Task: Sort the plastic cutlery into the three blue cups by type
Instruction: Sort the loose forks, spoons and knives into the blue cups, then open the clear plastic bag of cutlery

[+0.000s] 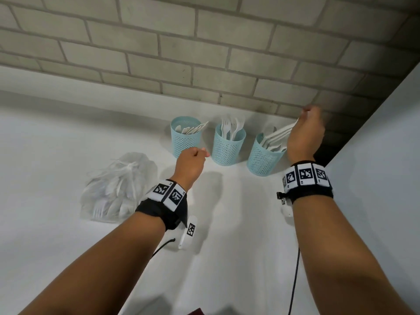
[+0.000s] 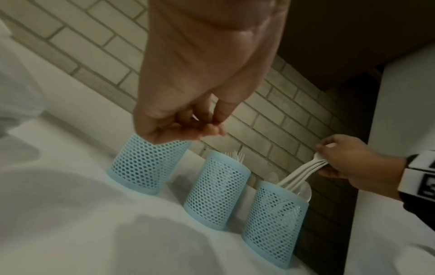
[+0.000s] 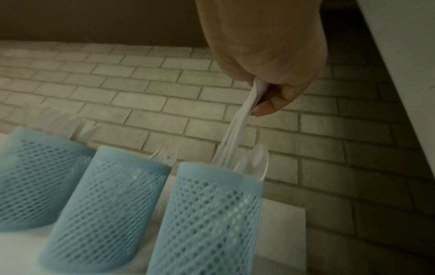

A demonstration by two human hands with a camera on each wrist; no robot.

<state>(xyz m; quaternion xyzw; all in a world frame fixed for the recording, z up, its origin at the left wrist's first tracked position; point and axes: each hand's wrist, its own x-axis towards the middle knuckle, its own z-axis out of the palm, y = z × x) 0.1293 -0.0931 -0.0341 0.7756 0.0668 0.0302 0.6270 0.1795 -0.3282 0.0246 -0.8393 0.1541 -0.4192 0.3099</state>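
Note:
Three blue mesh cups stand in a row by the brick wall. The left cup (image 1: 186, 142) (image 2: 146, 165) holds flat white pieces, probably knives. Forks stand in the middle cup (image 1: 228, 147) (image 2: 216, 191). The right cup (image 1: 261, 159) (image 2: 273, 223) (image 3: 212, 214) holds spoons. My right hand (image 1: 305, 123) (image 2: 341, 158) (image 3: 266, 96) pinches a bundle of white spoons (image 1: 280, 133) (image 2: 303, 171) (image 3: 237, 126) by the handles, their lower ends inside the right cup. My left hand (image 1: 193, 160) (image 2: 200, 122) hovers in front of the left cup, fingers curled against the thumb, with nothing seen in it.
A clear plastic bag (image 1: 118, 189) with more white cutlery lies on the white counter (image 1: 45, 155), left of my left wrist. A white side panel (image 1: 386, 155) rises close to the right cup. The brick wall (image 1: 204, 53) is right behind the cups.

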